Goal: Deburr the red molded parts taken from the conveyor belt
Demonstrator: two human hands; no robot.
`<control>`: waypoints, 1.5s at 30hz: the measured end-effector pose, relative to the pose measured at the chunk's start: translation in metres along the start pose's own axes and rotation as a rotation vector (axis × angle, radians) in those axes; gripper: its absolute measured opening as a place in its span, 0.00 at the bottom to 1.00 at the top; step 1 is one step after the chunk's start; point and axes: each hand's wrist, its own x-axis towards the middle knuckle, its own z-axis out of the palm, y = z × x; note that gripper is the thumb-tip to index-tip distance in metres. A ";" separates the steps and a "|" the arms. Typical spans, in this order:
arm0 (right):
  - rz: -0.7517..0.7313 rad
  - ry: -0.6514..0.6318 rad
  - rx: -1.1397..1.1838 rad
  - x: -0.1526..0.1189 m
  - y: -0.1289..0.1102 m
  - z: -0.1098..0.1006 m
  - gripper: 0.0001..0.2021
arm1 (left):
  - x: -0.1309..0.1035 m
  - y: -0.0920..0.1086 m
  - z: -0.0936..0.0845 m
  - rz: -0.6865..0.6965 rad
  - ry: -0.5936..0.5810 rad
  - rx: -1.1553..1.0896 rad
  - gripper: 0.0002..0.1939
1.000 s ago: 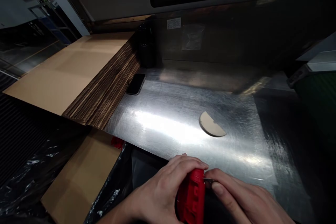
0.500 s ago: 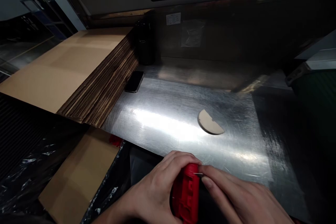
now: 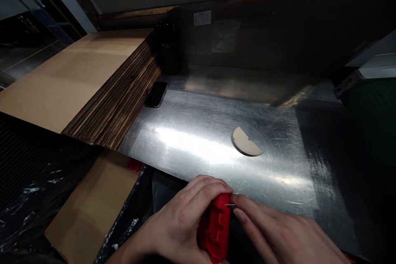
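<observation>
My left hand point(image 3: 179, 222) grips a red utility knife point(image 3: 215, 229) at the near edge of the shiny metal table point(image 3: 201, 144). A thin metal blade tip point(image 3: 230, 205) shows at the knife's top end. My right hand point(image 3: 278, 233) pinches that blade tip with thumb and forefinger. Both hands are just in front of the table's front edge. A tan half-round cardboard piece point(image 3: 245, 142) lies flat on the table beyond the hands.
A tall stack of flat corrugated cardboard sheets point(image 3: 93, 78) fills the left. A black phone point(image 3: 156, 94) lies beside it, with a dark cylinder point(image 3: 168, 47) behind. A cardboard sheet point(image 3: 93, 206) and black plastic film point(image 3: 34, 189) lie below left.
The view has shifted slightly, so hands and knife sit a little to the left and higher in the picture. The grip on the knife and blade looks unchanged.
</observation>
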 end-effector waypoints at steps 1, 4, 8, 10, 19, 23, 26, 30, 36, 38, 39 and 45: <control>0.014 -0.024 0.003 0.000 0.000 -0.001 0.13 | 0.001 0.001 -0.001 0.006 -0.010 0.011 0.53; 0.041 -0.081 0.007 -0.002 0.001 -0.002 0.13 | 0.004 0.003 -0.003 0.020 -0.049 0.028 0.50; 0.063 -0.109 -0.007 -0.006 0.004 0.000 0.14 | 0.006 0.002 -0.004 0.029 -0.070 0.037 0.48; 0.062 -0.111 -0.028 -0.007 0.004 0.001 0.15 | 0.007 0.001 -0.004 0.039 -0.073 0.037 0.48; 0.066 -0.117 -0.098 -0.006 -0.001 -0.003 0.15 | 0.006 -0.006 -0.004 0.103 -0.068 0.030 0.47; 0.052 -0.121 -0.119 -0.005 -0.001 -0.005 0.17 | 0.006 -0.008 -0.005 0.095 -0.073 0.020 0.46; 0.053 -0.127 -0.122 -0.004 -0.003 -0.006 0.17 | 0.007 -0.008 -0.005 0.088 -0.084 0.017 0.45; 0.058 -0.142 -0.116 -0.003 -0.003 -0.007 0.17 | 0.008 -0.009 -0.006 0.104 -0.087 0.024 0.45; 0.064 -0.157 -0.106 -0.001 -0.002 -0.007 0.18 | 0.009 -0.010 -0.007 0.097 -0.102 0.025 0.43; 0.071 -0.164 -0.103 -0.001 -0.001 -0.008 0.17 | 0.009 -0.010 -0.007 0.089 -0.106 0.027 0.42; 0.071 -0.167 -0.100 0.000 -0.001 -0.008 0.17 | 0.010 -0.010 -0.007 0.089 -0.105 0.030 0.43; 0.086 -0.180 -0.070 0.000 -0.003 -0.011 0.17 | 0.012 -0.009 -0.006 0.119 -0.074 0.030 0.42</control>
